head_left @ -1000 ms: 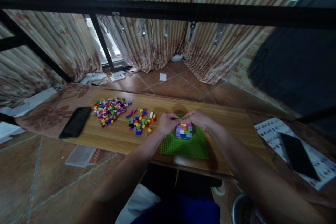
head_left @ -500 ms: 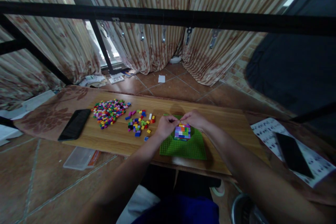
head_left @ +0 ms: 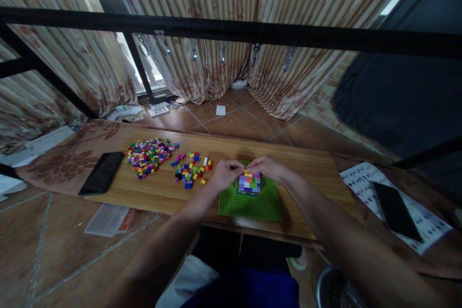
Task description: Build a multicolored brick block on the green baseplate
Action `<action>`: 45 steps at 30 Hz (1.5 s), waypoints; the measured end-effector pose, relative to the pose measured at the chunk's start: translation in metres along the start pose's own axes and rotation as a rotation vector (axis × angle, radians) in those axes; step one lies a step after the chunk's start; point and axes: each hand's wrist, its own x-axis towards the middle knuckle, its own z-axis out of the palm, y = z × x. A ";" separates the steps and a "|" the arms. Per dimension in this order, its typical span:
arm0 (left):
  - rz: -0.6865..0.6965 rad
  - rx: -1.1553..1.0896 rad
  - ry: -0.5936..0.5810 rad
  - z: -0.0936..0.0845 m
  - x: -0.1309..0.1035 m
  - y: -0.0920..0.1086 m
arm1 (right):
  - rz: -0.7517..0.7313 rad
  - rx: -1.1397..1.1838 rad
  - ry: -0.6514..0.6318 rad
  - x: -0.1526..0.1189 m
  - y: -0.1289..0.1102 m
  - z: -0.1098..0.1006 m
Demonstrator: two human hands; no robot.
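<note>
A block of multicoloured bricks [head_left: 249,184] stands on the green baseplate [head_left: 249,207], toward its back. My left hand [head_left: 228,173] is at the block's back left corner, thumb and fingers pinched together. At the back right of the block is my right hand [head_left: 267,167], its fingers also closed at the top edge. Yellow bricks show between the two sets of fingertips. What each hand pinches is too small to make out. To the left lie a small group of loose bricks [head_left: 193,169] and a larger pile [head_left: 149,154].
The wooden board [head_left: 306,178] carries the bricks and baseplate. A black phone [head_left: 101,173] lies at its left end. On the right, another dark phone [head_left: 397,211] rests on a printed sheet [head_left: 361,178]. A black rail [head_left: 216,26] crosses above, and a clear plastic box [head_left: 106,219] is below left.
The whole view has shifted slightly. Both hands stay at the back of the brick block, with their fingertips moved only a little.
</note>
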 end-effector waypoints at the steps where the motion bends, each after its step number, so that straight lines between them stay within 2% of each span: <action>1: -0.004 0.002 0.018 0.000 -0.001 0.000 | -0.007 0.007 0.002 -0.002 0.002 0.000; 5: -0.037 0.061 0.089 -0.002 -0.009 0.001 | -0.057 0.016 0.039 -0.006 0.007 0.001; 10: -0.073 0.133 0.008 -0.005 -0.019 0.014 | -0.162 -0.008 0.132 -0.015 0.004 0.000; 15: -0.070 0.351 -0.088 -0.007 -0.024 0.036 | -0.450 -0.300 0.181 -0.039 0.000 0.004; 18: -0.069 0.424 -0.092 -0.006 -0.025 0.045 | -0.525 -0.468 0.209 -0.047 -0.002 0.009; 21: -0.062 0.417 -0.088 -0.005 -0.025 0.046 | -0.505 -0.499 0.218 -0.045 -0.002 0.014; 26: -0.107 0.244 -0.065 -0.004 -0.022 0.032 | -0.367 -0.427 0.236 -0.036 -0.003 0.015; 29: -0.134 0.179 -0.051 -0.002 -0.019 0.026 | -0.338 -0.377 0.228 -0.032 -0.002 0.014; 36: -0.145 0.170 0.016 0.001 -0.013 0.021 | -0.323 -0.298 0.232 -0.029 0.001 0.015; 45: -0.142 0.134 0.053 0.005 0.001 0.011 | -0.197 -0.214 0.209 -0.013 0.006 0.012</action>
